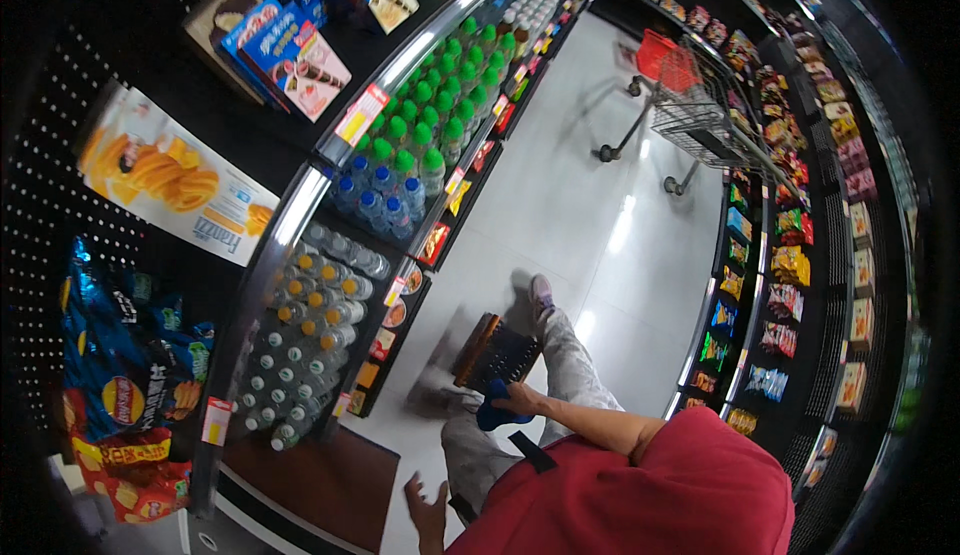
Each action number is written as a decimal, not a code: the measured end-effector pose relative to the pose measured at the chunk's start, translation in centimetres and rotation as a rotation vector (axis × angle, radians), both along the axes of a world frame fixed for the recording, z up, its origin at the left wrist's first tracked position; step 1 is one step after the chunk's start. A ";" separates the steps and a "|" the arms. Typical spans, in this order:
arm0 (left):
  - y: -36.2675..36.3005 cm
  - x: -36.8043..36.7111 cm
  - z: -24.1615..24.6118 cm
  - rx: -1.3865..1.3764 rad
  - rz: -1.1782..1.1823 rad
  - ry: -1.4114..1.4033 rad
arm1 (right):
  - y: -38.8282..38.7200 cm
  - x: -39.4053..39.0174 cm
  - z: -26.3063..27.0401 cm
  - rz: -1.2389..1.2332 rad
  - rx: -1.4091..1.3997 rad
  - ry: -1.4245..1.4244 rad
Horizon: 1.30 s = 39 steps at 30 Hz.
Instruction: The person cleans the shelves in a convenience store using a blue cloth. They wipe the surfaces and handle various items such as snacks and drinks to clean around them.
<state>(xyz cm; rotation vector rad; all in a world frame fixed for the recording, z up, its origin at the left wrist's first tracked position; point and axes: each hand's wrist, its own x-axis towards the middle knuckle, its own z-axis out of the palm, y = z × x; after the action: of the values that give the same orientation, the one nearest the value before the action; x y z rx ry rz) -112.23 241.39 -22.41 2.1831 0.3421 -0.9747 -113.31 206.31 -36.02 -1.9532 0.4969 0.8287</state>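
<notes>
My right hand (517, 401) reaches across from the right, its fingers closed on a dark blue item (495, 411) that may be cloth; blur hides its exact kind. Just beyond it, a black perforated panel or rack (499, 356) with an orange-brown edge hangs or stands at a tilt between my legs; whether my hand bears its weight is unclear. My left hand (427, 510) is at the lower left, fingers spread and holding nothing, near the dark brown board at the shelf's foot (322, 480).
Shelves on the left hold snack boxes (296, 60), chip bags (120, 382), green-capped bottles (450, 90) and orange-capped bottles (322, 292). A metal shopping cart (697, 120) with a red part stands ahead on the pale floor (555, 180). Packaged snacks (791, 262) line the right shelves.
</notes>
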 end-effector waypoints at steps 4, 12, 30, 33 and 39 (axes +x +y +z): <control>-7.8 -2.2 -2.5 0.002 -0.196 0.195 | -3.8 1.0 -2.6 0.153 -0.008 -0.016; -14.0 -9.5 -7.3 0.094 -0.513 -0.138 | -14.3 2.0 -9.3 -0.066 -0.091 0.029; -14.5 -7.2 -10.5 -0.100 -0.218 1.090 | -16.6 11.3 -19.7 0.025 -0.036 0.100; -16.8 -5.0 -13.0 -0.060 -0.429 1.082 | -17.6 12.3 -21.8 0.026 -0.009 0.069; -23.8 4.3 -26.0 -0.131 -0.505 0.087 | -18.6 12.4 -26.5 -0.248 -0.029 0.079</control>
<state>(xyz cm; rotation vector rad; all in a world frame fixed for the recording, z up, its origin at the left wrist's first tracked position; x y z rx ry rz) -107.97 217.59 -48.37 2.1504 -0.2457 -1.3229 -100.87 187.73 -62.49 -1.8439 0.7842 0.7451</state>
